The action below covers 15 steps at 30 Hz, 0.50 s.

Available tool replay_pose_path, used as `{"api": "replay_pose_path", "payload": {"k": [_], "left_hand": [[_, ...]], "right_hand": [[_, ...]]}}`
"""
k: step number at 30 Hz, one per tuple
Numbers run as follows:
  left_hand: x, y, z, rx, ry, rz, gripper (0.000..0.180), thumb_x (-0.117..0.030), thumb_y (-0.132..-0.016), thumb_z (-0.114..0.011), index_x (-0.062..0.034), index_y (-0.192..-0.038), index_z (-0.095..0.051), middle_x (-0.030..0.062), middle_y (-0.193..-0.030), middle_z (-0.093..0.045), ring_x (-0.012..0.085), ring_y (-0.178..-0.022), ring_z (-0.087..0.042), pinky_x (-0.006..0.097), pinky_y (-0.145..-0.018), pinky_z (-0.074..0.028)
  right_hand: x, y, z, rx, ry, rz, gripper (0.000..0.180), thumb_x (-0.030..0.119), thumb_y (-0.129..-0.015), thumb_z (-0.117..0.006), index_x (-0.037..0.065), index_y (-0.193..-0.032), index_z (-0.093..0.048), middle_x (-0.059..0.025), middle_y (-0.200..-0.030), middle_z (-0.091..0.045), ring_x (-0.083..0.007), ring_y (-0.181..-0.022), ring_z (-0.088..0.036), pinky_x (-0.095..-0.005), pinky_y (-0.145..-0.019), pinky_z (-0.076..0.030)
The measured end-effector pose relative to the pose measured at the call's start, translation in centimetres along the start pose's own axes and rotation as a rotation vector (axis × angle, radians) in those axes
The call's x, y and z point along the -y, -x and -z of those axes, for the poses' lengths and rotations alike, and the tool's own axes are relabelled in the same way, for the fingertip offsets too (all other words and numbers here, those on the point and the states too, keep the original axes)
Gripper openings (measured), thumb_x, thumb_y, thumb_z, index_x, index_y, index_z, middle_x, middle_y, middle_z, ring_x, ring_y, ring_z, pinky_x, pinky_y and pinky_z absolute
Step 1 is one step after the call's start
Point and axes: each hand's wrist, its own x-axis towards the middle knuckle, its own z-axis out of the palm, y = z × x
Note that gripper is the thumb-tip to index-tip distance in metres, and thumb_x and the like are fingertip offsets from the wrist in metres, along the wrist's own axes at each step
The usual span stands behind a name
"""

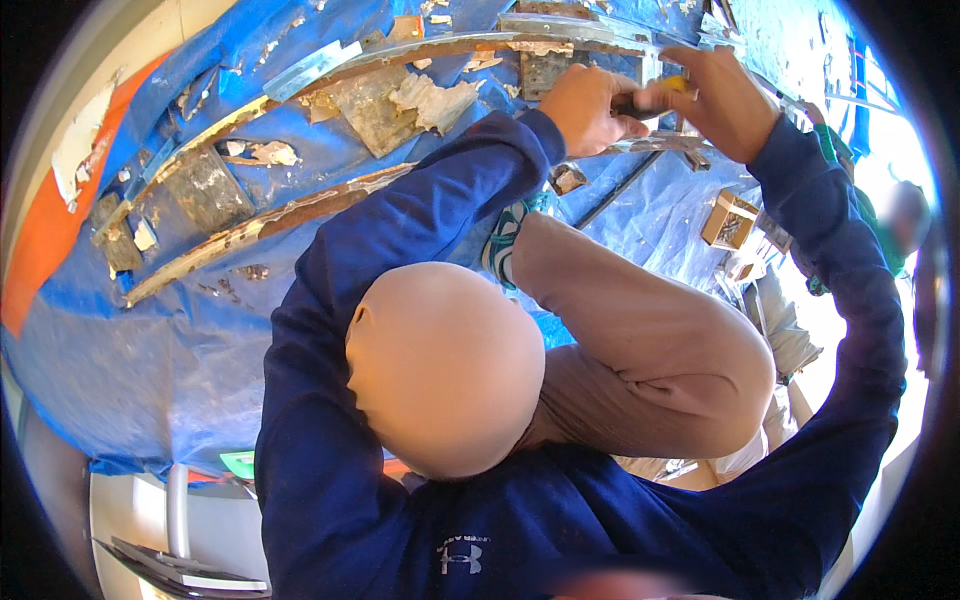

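— Lying under both hands, what is that?
— A crumpled blue plastic tarp (180, 330), strewn with flaking plaster scraps. Just beyond the knuckles runs a long curved rusty metal strip (330, 70), caked with pale crust.
— And the grip?
— The left hand (590, 108) and the right hand (722, 100) are both closed around a small yellow-and-black handled tool (655, 95), held between them, touching the strip. Its tip is hidden.

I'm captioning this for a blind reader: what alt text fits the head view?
A person in a navy top grips a yellow-handled tool with left hand and right hand, working on rusty metal strips lying on a blue tarp.
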Motion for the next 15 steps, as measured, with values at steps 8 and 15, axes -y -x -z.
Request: {"api": "replay_pose_path", "payload": {"k": [8,15], "left_hand": [[0.6,-0.9,0.8,0.062,-0.167,-0.073,0.038,-0.029,-0.079,-0.085,-0.0007,-0.102,-0.072,0.0151,-0.094,-0.076,0.0275,-0.088,-0.074,0.036,-0.087,-0.057],[1.6,-0.8,0.2,-0.048,0.185,-0.009,0.039,-0.025,-0.081,-0.084,0.0013,-0.106,-0.069,0.0157,-0.098,-0.075,0.0273,-0.087,-0.074,0.037,-0.084,-0.057]], "right_hand": [[-1.0,-0.3,0.4,0.064,-0.143,0.026,0.028,0.021,-0.092,-0.072,-0.003,-0.105,-0.069,-0.0206,-0.091,-0.069,-0.0375,-0.077,-0.064,-0.0404,-0.071,-0.052],[-1.5,-1.7,0.6,-0.126,0.021,0.273,0.043,0.038,-0.090,-0.072,-0.003,-0.102,-0.070,-0.0178,-0.082,-0.067,-0.0319,-0.074,-0.065,-0.0373,-0.069,-0.052]]}}
